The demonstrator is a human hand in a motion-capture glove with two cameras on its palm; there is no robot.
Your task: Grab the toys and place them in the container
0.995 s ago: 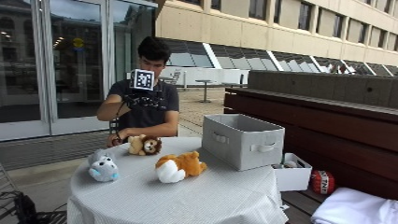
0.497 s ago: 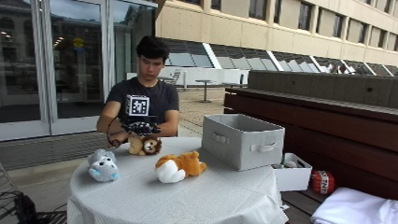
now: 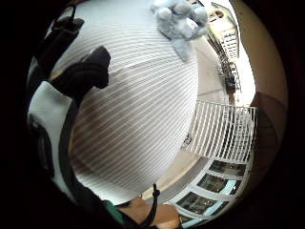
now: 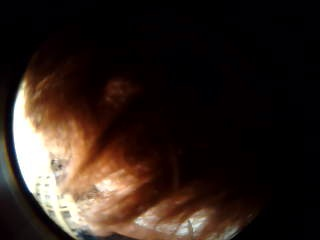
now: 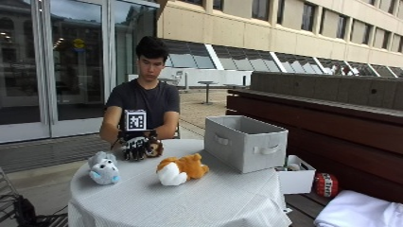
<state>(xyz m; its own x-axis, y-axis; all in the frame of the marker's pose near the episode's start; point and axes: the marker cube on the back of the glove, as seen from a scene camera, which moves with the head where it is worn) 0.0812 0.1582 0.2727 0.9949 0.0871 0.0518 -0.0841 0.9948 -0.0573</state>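
Note:
A brown plush lion (image 5: 154, 147) sits at the far edge of the round table (image 5: 207, 201), right in front of the person. My gloved right hand (image 5: 133, 148) covers the lion's side, fingers curled down around it. Brown fur (image 4: 150, 150) fills the thumb side palm view. A grey plush elephant (image 5: 102, 168) lies on the table's left side, also seen on the striped cloth (image 3: 138, 124) as grey plush (image 3: 180, 18), beyond a gloved finger (image 3: 88, 71). An orange and white plush (image 5: 181, 170) lies mid-table. The grey fabric container (image 5: 244, 142) stands open-topped on the right.
A wooden bench (image 5: 353, 156) runs along the right, holding a small white box (image 5: 296, 177), a red ball (image 5: 325, 184) and a white cloth (image 5: 359, 213). Glass doors stand behind the person. Bare striped cloth lies at the table's front.
My right hand has come down from chest height onto the brown lion and now grips it. The other toys and the container have not moved.

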